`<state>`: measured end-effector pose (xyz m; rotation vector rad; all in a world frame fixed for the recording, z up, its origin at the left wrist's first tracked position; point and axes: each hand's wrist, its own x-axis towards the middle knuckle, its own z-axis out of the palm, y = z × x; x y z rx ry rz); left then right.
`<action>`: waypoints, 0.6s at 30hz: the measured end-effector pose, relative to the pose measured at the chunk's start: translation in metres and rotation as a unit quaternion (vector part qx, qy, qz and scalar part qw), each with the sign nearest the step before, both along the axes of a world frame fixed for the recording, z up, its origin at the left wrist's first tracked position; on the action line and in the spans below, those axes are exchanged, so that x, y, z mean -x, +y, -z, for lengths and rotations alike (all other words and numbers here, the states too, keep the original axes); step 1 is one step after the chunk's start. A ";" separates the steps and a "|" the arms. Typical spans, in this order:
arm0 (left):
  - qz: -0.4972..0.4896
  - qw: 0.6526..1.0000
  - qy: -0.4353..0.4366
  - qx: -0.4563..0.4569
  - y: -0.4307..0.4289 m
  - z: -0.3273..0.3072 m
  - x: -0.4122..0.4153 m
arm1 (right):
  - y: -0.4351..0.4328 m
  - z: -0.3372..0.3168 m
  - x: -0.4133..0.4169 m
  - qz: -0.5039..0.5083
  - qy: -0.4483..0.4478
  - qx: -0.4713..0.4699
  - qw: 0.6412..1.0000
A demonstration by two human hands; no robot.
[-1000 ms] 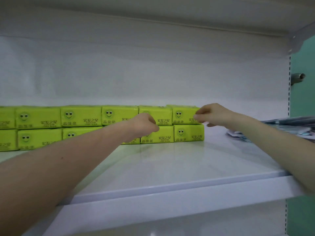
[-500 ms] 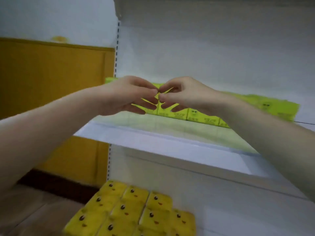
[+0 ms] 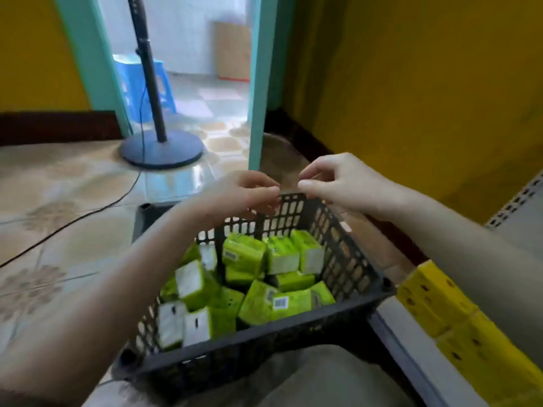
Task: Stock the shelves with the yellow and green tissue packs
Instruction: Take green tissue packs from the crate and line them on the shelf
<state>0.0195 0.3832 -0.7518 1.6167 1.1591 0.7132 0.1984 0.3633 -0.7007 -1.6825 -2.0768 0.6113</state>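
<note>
Head view, looking down into a dark slatted plastic basket (image 3: 258, 351) set close against the grey-clad knees (image 3: 323, 377), presumably for easy reach while stocking. Filled loosely with green tissue packs (image 3: 276, 304), tumbled at all angles, some showing barcodes, others white ends; plenty left to shelve. Hovering above the far rim: left hand (image 3: 244, 195) and right hand (image 3: 338, 183), both empty, fingers loosely curled, fingertips of the 2 nearly meeting yet gripping nothing. Judged as poised to dip in for the next packs. Laid in neat rows on the low white shelf (image 3: 411, 353) at lower right: yellow tissue packs (image 3: 440, 304), pressed side by side with printed faces up, likely stocked already. Parked just beside that shelf, hence short carries from basket to board. Farther off: round fan stand base (image 3: 161, 148) on the patterned tiled floor (image 3: 58, 201), black cable (image 3: 73, 218) trailing left from it, blue stool (image 3: 138, 80) through the teal-framed doorway. Best to take packs by the long sides with a light squeeze, given soft wrappers prone to slip or crumple
</note>
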 end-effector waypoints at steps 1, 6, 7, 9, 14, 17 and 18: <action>-0.023 0.999 0.022 0.024 0.000 0.022 0.017 | 0.011 0.022 0.014 -0.007 0.002 0.026 1.000; -0.085 0.982 0.097 0.137 -0.001 0.106 0.077 | 0.051 0.122 0.069 -0.045 -0.017 0.160 0.986; -0.097 0.978 0.114 0.146 0.001 0.119 0.083 | 0.056 0.139 0.078 -0.050 -0.025 0.181 0.982; -0.118 0.967 0.175 0.145 0.008 0.141 0.091 | 0.064 0.172 0.094 -0.057 -0.034 0.218 0.974; -0.123 0.928 0.306 0.174 0.024 0.178 0.092 | 0.076 0.236 0.124 -0.081 -0.035 0.295 0.951; -0.094 0.919 0.344 0.166 0.030 0.183 0.083 | 0.079 0.259 0.131 -0.110 -0.029 0.346 0.931; -0.084 0.919 0.349 0.165 0.031 0.185 0.081 | 0.078 0.263 0.133 -0.120 -0.022 0.362 0.924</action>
